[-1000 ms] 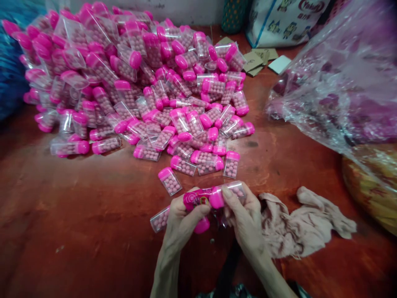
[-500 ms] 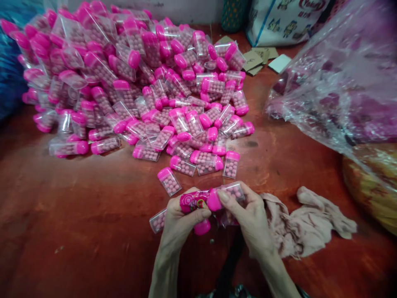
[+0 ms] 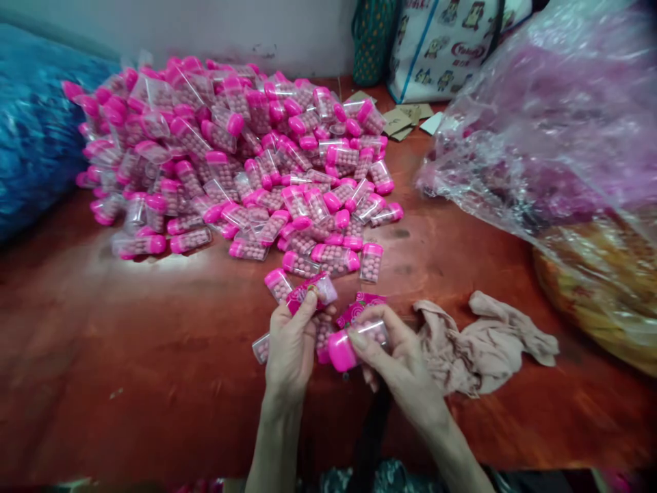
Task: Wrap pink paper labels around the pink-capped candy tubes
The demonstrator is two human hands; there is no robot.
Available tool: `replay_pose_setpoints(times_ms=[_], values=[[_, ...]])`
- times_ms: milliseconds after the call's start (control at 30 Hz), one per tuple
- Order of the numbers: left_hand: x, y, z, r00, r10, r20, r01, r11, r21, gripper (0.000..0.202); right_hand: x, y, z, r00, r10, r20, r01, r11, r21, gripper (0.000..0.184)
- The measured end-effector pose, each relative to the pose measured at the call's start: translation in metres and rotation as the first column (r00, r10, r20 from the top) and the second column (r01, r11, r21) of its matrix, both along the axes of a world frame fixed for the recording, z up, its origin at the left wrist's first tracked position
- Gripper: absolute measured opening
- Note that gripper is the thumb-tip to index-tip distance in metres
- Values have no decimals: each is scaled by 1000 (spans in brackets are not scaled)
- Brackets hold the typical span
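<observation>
My left hand (image 3: 291,342) is closed on a small clear candy container wrapped in a pink printed label (image 3: 312,291), held up between thumb and fingers, with another clear container under the palm. My right hand (image 3: 391,356) grips a clear pink-capped container (image 3: 354,342) of pinkish balls, and a pink label piece (image 3: 359,306) sits behind its fingers. Just beyond both hands lies a big heap of identical pink-capped containers (image 3: 246,164) on the red-brown table (image 3: 154,342).
A crumpled beige cloth (image 3: 482,342) lies right of my right hand. A large clear plastic bag of pink items (image 3: 554,123) fills the right side over a yellowish bag (image 3: 600,287). A blue bag (image 3: 35,137) lies left; printed totes (image 3: 441,41) and cardboard scraps (image 3: 405,116) stand behind.
My hands have drawn apart: the left lifted the labelled container up and away, the right kept the pink-capped one lower. The camera tilted up, showing more of the back wall.
</observation>
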State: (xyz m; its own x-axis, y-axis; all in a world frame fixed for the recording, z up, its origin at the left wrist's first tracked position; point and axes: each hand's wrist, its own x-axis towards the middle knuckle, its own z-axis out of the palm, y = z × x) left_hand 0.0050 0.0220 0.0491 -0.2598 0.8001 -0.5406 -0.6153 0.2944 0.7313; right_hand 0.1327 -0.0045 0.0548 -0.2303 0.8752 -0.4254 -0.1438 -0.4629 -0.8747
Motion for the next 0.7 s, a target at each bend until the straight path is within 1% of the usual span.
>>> replay_pose_setpoints(times_ms=[67,167,267,333,433,500,567,633,700], values=[[6,-3,6,999,-39,25,39,999,22,13,-7,-10,2,999,18,41,-20,998,51,18],[12,-11,11,994,-100,54,99,995,24,11,-14,-24,3,996,-29,90,17,991,133,15],[15,-20,12,990,-129,54,129,992,7,12,-17,-38,1,994,-68,80,57,989,140,21],[17,-25,13,984,-172,50,172,985,-3,14,-19,-48,0,988,-115,98,100,984,149,22],[18,-32,18,976,-218,20,218,976,20,15,-21,-62,0,963,-199,183,153,959,240,17],[19,-38,22,973,-228,-28,228,973,31,15,-23,-72,1,946,-234,223,157,936,316,13],[20,-44,24,968,-241,-73,242,970,9,15,-24,-80,1,934,-263,242,161,915,371,10],[22,-50,24,963,-256,-85,255,967,-21,16,-24,-87,-2,919,-297,258,182,902,392,9],[24,-54,23,961,-271,-63,269,963,-34,16,-22,-89,-5,914,-317,253,205,900,384,8]])
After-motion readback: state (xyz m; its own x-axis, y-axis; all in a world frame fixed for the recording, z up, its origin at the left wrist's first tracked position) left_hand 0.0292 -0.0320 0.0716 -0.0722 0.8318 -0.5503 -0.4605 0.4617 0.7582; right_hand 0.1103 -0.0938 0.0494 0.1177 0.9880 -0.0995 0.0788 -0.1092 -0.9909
